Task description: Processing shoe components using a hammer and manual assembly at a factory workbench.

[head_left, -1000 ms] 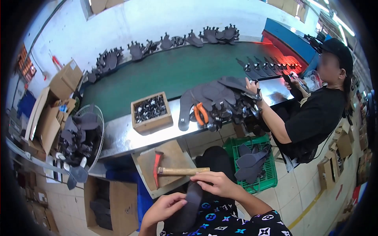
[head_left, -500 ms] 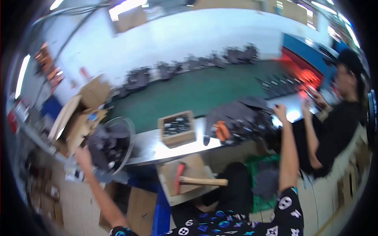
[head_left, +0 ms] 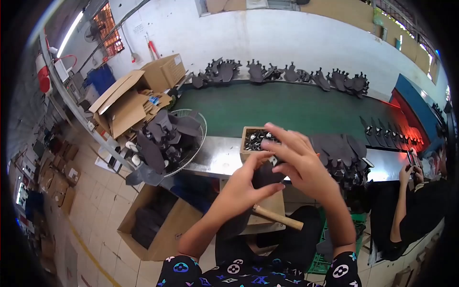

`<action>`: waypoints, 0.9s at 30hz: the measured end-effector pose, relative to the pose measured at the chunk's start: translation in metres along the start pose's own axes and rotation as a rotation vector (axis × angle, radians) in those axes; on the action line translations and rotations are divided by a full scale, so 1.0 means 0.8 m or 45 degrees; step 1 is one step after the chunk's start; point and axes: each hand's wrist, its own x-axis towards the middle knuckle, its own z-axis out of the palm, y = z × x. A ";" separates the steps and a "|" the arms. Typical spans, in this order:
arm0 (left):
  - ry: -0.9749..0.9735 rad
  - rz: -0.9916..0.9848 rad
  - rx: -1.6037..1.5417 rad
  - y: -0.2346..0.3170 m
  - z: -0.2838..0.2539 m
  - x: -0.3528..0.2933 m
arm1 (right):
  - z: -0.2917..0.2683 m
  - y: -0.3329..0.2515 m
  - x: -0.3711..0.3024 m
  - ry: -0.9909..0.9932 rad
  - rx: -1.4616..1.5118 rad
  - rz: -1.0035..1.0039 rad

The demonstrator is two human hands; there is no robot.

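Note:
My left hand (head_left: 239, 190) is closed around a dark grey sole-shaped piece (head_left: 266, 178), raised above my lap. A dark flat part (head_left: 234, 225) hangs below this hand; whether it belongs to the same piece, I cannot tell. My right hand (head_left: 306, 167) meets the left, its fingers curled at a small shiny fitting (head_left: 273, 160) on top of the piece. Just beyond the hands stands a wooden box (head_left: 245, 155) of small black and metal parts, partly covered by my fingers. Under them, a hammer's wooden handle (head_left: 278, 217) shows; its head is hidden.
A wire basket (head_left: 204, 131) heaped with dark pieces stands left, beside an open carton (head_left: 122, 112). Past the metal ledge (head_left: 215, 155) runs a green belt (head_left: 220, 107), lined with similar pieces. More pieces (head_left: 339, 153) lie right, near a seated person (head_left: 416, 215).
My arms were spread wide, left hand at the basket and right hand over the pile on the right. Both hands have come together in front of me, with a dark piece held.

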 end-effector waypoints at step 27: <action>0.000 0.080 1.217 -0.292 -0.012 0.224 | 0.123 -0.148 -0.428 1.182 0.618 1.802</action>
